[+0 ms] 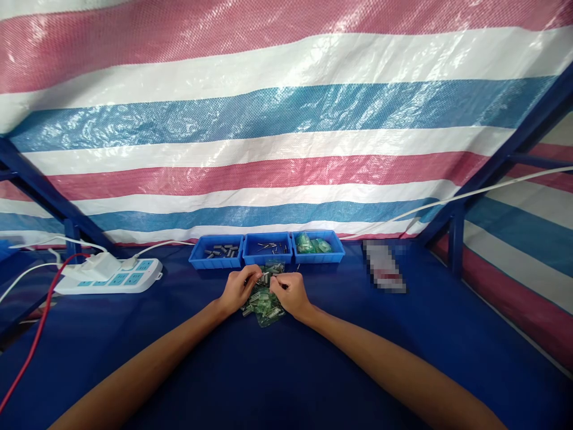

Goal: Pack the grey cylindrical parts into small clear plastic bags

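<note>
Several small greenish clear plastic bags with small metal pieces in them lie in a pile on the blue table. At the pile's left side is my left hand, its thumb and fingers pinched together. My right hand is closed in a pinch on the other side, fingertips over the bags. What either hand holds is too small to make out. Just beyond stand three blue bins: the left bin has grey metal cylinders, the middle bin thin metal pieces, the right bin green plastic bags.
A white power strip with plugged-in adapters and cables sits at the left, a red cable running beside it. A blurred flat object lies at the right. Behind hangs a striped tarp between blue metal frame bars.
</note>
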A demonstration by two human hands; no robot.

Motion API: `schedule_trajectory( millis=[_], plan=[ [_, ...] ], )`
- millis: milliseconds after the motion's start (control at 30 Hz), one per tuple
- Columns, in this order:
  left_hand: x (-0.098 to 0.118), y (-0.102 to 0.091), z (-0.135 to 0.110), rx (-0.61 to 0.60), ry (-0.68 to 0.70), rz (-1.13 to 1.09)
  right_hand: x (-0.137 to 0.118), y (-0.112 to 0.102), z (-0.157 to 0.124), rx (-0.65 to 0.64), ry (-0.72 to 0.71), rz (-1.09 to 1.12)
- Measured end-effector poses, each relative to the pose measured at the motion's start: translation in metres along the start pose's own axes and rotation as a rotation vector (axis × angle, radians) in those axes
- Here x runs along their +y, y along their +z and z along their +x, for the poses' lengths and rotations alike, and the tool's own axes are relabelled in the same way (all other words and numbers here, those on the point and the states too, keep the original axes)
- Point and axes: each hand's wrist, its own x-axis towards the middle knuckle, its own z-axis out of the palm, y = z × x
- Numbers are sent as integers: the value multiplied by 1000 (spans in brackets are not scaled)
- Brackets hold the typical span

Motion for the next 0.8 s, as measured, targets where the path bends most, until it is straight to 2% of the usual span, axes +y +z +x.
schedule_trajectory(
  millis=[500, 800],
  plan=[
    [1, 0, 0, -8, 3, -4, 5, 3, 0, 99, -42, 35],
    [1, -1, 1, -11, 19, -13, -1, 0, 0, 65, -29, 85]
  ],
)
